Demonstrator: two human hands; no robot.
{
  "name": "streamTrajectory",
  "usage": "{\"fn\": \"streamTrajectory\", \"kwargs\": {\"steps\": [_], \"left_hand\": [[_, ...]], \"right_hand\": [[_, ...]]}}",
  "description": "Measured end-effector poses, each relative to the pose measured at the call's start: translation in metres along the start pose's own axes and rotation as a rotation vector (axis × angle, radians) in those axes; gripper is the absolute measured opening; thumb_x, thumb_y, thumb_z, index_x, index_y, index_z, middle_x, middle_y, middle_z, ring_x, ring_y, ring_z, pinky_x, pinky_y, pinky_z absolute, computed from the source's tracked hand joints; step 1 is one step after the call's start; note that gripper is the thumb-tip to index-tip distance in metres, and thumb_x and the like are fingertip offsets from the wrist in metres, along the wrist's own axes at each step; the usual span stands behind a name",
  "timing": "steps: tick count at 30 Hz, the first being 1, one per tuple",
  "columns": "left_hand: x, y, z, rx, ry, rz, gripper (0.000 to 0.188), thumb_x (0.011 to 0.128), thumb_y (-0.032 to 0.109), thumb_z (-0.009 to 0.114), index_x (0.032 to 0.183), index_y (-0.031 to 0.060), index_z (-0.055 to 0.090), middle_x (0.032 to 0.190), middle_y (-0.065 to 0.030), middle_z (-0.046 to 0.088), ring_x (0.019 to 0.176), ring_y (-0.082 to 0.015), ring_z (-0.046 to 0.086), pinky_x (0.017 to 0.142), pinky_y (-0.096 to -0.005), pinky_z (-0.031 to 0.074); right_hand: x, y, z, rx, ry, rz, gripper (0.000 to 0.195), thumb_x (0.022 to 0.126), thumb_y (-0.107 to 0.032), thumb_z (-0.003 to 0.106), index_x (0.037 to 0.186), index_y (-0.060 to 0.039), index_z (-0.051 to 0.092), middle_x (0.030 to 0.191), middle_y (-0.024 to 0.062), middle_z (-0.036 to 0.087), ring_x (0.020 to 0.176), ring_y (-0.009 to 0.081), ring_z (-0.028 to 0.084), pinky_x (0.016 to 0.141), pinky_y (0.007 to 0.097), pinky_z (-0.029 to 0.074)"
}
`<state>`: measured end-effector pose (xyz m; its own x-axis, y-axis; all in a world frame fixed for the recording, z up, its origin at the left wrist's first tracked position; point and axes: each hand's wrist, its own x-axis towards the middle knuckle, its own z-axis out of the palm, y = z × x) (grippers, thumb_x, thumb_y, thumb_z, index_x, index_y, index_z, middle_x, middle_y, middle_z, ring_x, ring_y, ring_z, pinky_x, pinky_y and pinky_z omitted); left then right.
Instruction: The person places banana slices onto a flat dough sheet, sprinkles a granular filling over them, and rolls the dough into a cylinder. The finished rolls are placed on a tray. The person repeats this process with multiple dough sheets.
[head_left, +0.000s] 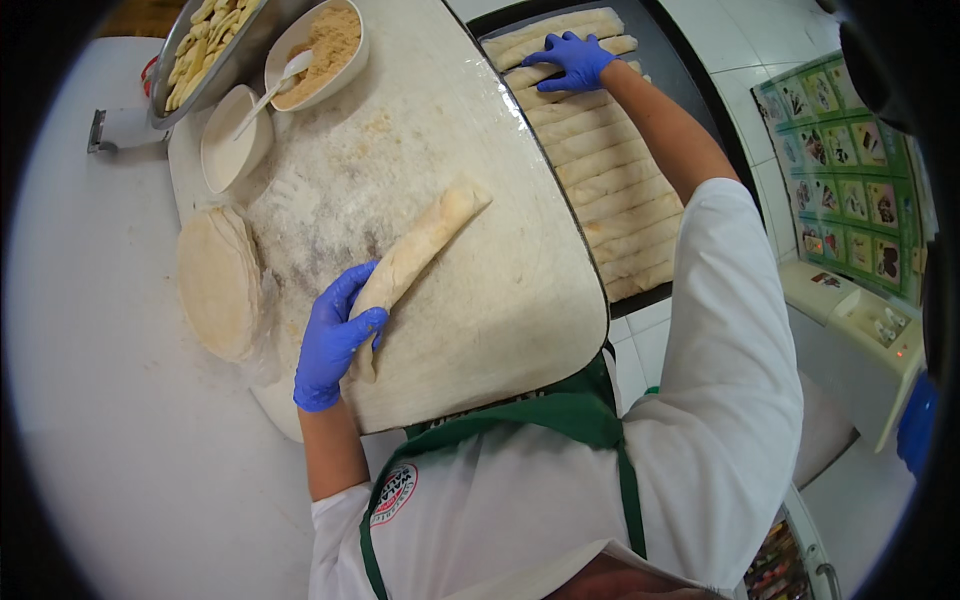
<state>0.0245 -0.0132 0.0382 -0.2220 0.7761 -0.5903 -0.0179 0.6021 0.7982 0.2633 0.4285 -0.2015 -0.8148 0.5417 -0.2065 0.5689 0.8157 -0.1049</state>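
Note:
My left hand (330, 337), in a blue glove, is curled around the near end of a long rolled wrapper (424, 247). That roll lies slantwise on the floury board (510, 300), and a thin flap of it hangs out below my fingers. Over the black baking tray (701, 82) at the upper right, my right hand (576, 61), also gloved in blue, rests with fingers spread on the rolls near the tray's far end. Several pale rolls (607, 172) lie side by side in the tray. What is beneath my right palm is hidden.
A stack of round wrappers (217, 285) lies at the board's left. Beyond it stand a small bowl of white liquid (234, 146), a bowl of brown sugar-like crumbs (326, 52) with a white spoon (274, 90), and a metal basin (210, 75) of sliced pale pieces. A water dispenser (855, 322) stands right.

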Motion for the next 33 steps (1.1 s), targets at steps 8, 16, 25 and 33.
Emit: {"fn": "streamTrajectory", "kwargs": {"steps": [8,16,25,33], "left_hand": [[0.001,0.002,-0.001,-0.021,-0.039,0.010,0.059,0.084,0.014,0.077,0.137,-0.0043,0.057,0.095,-0.0051,0.064,0.069,-0.0096,0.056,0.060,-0.0251,0.048],[0.000,0.004,-0.001,-0.046,-0.039,-0.009,0.060,0.084,0.013,0.077,0.137,-0.0052,0.056,0.096,-0.0064,0.065,0.069,-0.0099,0.057,0.060,-0.0251,0.048],[0.001,0.002,-0.003,-0.058,-0.049,-0.016,0.061,0.083,0.014,0.078,0.136,-0.0054,0.056,0.092,-0.0059,0.064,0.068,-0.0102,0.057,0.060,-0.0253,0.048],[0.000,0.002,-0.003,-0.051,-0.044,-0.020,0.061,0.083,0.014,0.078,0.136,-0.0056,0.056,0.094,-0.0068,0.065,0.068,-0.0104,0.057,0.060,-0.0256,0.048]], "right_hand": [[0.004,0.013,0.008,0.106,-0.027,-0.008,0.068,0.088,-0.071,0.061,0.148,-0.0429,0.050,0.147,0.0133,0.046,0.139,0.0401,0.042,0.108,0.0762,0.032],[-0.009,0.000,-0.005,0.035,-0.009,0.008,0.062,0.090,-0.069,0.059,0.146,-0.0413,0.052,0.143,0.0148,0.049,0.136,0.0425,0.045,0.112,0.0617,0.040],[0.012,0.028,0.014,0.181,0.057,-0.128,0.048,0.092,-0.041,0.058,0.137,-0.0241,0.061,0.130,0.0191,0.057,0.119,0.0426,0.056,0.106,0.0536,0.046],[0.021,0.027,0.006,0.255,-0.040,-0.007,0.042,0.089,-0.026,0.058,0.126,-0.0062,0.066,0.123,0.0211,0.066,0.118,0.0395,0.061,0.102,0.0476,0.048]]}}
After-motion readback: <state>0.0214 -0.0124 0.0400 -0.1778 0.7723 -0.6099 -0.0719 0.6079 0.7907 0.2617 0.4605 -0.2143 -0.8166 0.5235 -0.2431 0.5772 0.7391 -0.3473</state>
